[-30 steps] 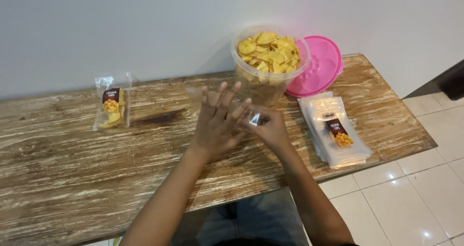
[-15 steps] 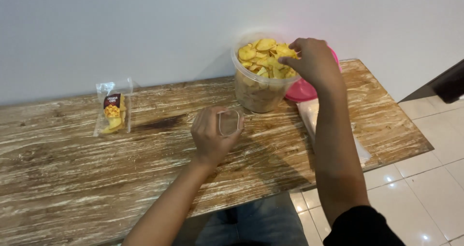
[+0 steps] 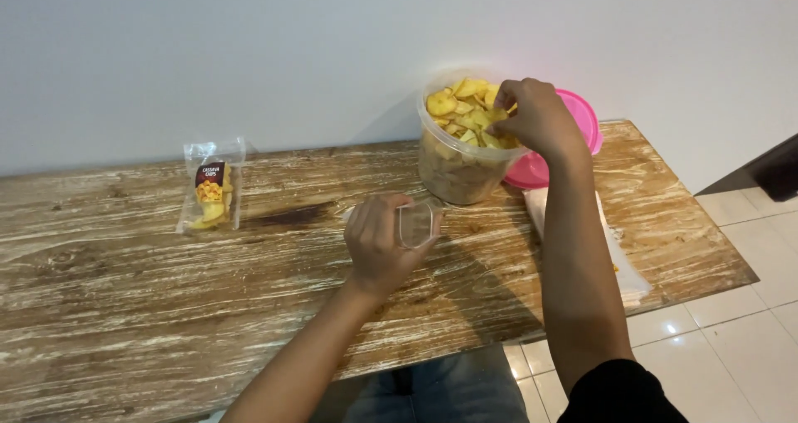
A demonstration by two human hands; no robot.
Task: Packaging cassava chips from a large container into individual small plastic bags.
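My left hand [image 3: 378, 244] holds a small clear plastic bag [image 3: 417, 222] open above the wooden table [image 3: 125, 307]. My right hand [image 3: 536, 117] reaches into the top of a clear tub [image 3: 455, 169] heaped with yellow chips [image 3: 453, 107], its fingers closed on some of them. The tub stands at the back of the table, right of centre, just beyond the bag.
A pink lid [image 3: 582, 120] leans behind the tub against the white wall. A filled, labelled chip packet [image 3: 210, 186] lies at the back left. A stack of empty clear bags [image 3: 623, 265] lies near the table's right edge, partly hidden by my right arm.
Both hands were together on the clear bag a second ago. My right hand then rose to the tub and now digs into the chips; my left hand keeps the bag.
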